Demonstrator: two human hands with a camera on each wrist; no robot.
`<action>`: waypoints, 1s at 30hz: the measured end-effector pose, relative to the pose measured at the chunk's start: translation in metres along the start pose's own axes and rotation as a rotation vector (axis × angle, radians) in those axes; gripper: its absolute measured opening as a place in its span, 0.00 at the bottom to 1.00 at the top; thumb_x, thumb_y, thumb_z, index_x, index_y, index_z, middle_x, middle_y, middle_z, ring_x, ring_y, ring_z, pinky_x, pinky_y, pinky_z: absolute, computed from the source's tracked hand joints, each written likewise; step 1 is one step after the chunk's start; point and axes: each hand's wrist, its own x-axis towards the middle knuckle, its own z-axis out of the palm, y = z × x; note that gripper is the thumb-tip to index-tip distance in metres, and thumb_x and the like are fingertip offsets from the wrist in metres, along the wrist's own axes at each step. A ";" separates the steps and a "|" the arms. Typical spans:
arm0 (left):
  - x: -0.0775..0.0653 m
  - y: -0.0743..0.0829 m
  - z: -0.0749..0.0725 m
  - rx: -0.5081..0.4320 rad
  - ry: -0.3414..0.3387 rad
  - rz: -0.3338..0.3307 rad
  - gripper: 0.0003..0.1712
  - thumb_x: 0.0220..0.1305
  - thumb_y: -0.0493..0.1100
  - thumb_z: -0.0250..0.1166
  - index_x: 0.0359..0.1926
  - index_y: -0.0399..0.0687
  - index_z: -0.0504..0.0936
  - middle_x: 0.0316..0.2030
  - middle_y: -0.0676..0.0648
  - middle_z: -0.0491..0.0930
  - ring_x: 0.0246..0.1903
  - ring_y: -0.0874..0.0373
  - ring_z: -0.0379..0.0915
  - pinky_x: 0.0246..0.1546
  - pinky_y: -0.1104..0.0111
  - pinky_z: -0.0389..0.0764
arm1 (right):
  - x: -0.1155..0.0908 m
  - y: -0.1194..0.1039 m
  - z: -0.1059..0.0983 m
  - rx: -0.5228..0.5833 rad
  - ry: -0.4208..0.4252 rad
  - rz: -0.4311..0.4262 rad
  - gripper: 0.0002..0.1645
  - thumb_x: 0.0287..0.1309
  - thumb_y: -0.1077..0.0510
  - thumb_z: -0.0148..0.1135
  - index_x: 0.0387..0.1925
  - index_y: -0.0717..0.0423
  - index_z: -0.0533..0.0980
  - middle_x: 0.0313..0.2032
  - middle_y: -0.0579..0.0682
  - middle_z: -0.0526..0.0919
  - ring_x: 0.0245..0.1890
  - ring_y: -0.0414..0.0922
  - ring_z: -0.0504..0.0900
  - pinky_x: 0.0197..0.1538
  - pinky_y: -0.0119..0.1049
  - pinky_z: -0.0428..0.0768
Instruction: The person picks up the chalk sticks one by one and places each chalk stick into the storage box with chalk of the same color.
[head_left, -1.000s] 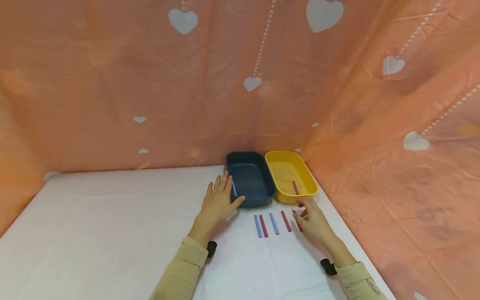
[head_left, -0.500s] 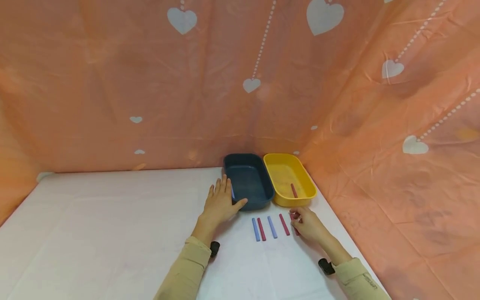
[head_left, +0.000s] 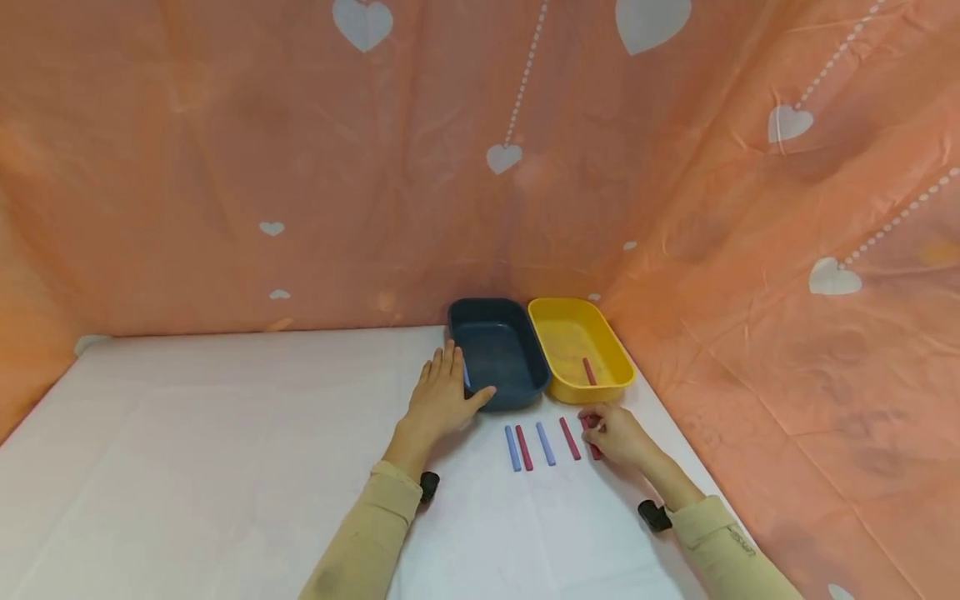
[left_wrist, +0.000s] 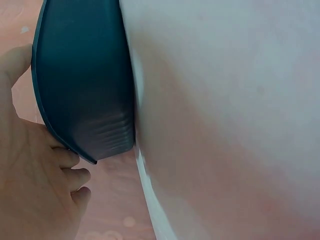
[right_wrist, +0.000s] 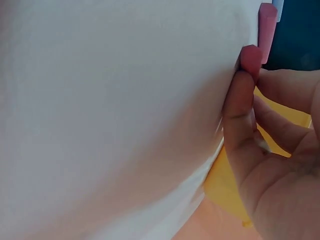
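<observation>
My left hand [head_left: 438, 400] rests on the near left rim of a dark blue tub [head_left: 504, 358], fingers stretched and thumb spread along the front. In the left wrist view, its fingertips lie right at the tub's rim. A blue stick [head_left: 467, 375] inside shows partly beside those fingers. My right hand [head_left: 621, 435] pinches a red stick [right_wrist: 251, 59] between thumb and fingers, low over the white tabletop in front of a yellow tub [head_left: 596, 392]. To its left lie another red stick [head_left: 570, 439], a light blue stick [head_left: 546, 443], a red stick [head_left: 524, 448] and a blue stick [head_left: 512, 448].
Inside the yellow tub lies one red stick [head_left: 589, 372]. Both tubs stand side by side at the back of the white table [head_left: 225, 467]. An orange curtain [head_left: 412, 208] with white hearts rises behind and along the right side.
My right hand has come down and its fingers have closed on the rightmost red stick. The left hand has stayed at the dark blue tub's rim.
</observation>
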 end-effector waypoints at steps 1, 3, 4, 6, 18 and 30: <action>0.001 0.000 -0.001 0.001 0.002 0.002 0.58 0.73 0.70 0.55 0.81 0.31 0.47 0.82 0.34 0.41 0.81 0.37 0.38 0.80 0.48 0.45 | 0.001 0.000 0.000 0.004 0.003 -0.005 0.13 0.61 0.67 0.69 0.48 0.66 0.82 0.35 0.50 0.81 0.33 0.45 0.76 0.38 0.36 0.77; 0.002 -0.001 -0.002 0.003 0.000 0.002 0.58 0.73 0.71 0.55 0.81 0.31 0.46 0.82 0.34 0.41 0.81 0.37 0.38 0.80 0.49 0.44 | 0.001 0.000 -0.001 0.013 0.014 -0.010 0.14 0.60 0.68 0.69 0.48 0.66 0.82 0.35 0.50 0.81 0.32 0.44 0.76 0.37 0.36 0.77; 0.003 -0.001 -0.002 0.003 -0.002 0.003 0.58 0.73 0.71 0.55 0.81 0.31 0.46 0.82 0.34 0.41 0.81 0.37 0.37 0.80 0.49 0.44 | 0.001 0.000 -0.001 0.019 0.016 -0.012 0.14 0.60 0.68 0.69 0.48 0.66 0.82 0.35 0.50 0.82 0.31 0.44 0.76 0.37 0.36 0.77; 0.003 -0.001 -0.002 0.003 -0.005 0.001 0.58 0.73 0.71 0.54 0.81 0.31 0.46 0.82 0.34 0.40 0.81 0.37 0.37 0.80 0.49 0.44 | 0.001 0.001 -0.002 0.025 0.021 -0.016 0.14 0.60 0.68 0.69 0.48 0.67 0.81 0.34 0.50 0.82 0.31 0.43 0.76 0.36 0.36 0.77; 0.002 0.000 -0.001 -0.020 -0.018 -0.009 0.59 0.73 0.71 0.55 0.81 0.32 0.45 0.82 0.34 0.39 0.81 0.38 0.36 0.80 0.50 0.43 | -0.002 -0.005 -0.004 0.168 0.064 -0.049 0.16 0.63 0.70 0.67 0.52 0.69 0.79 0.37 0.53 0.83 0.29 0.43 0.78 0.31 0.29 0.78; 0.002 -0.001 0.000 -0.038 -0.016 -0.007 0.59 0.73 0.71 0.55 0.81 0.31 0.45 0.82 0.34 0.39 0.81 0.37 0.36 0.80 0.49 0.43 | 0.009 -0.023 -0.023 0.248 0.158 -0.132 0.21 0.64 0.71 0.66 0.58 0.72 0.77 0.43 0.62 0.81 0.34 0.49 0.84 0.32 0.29 0.84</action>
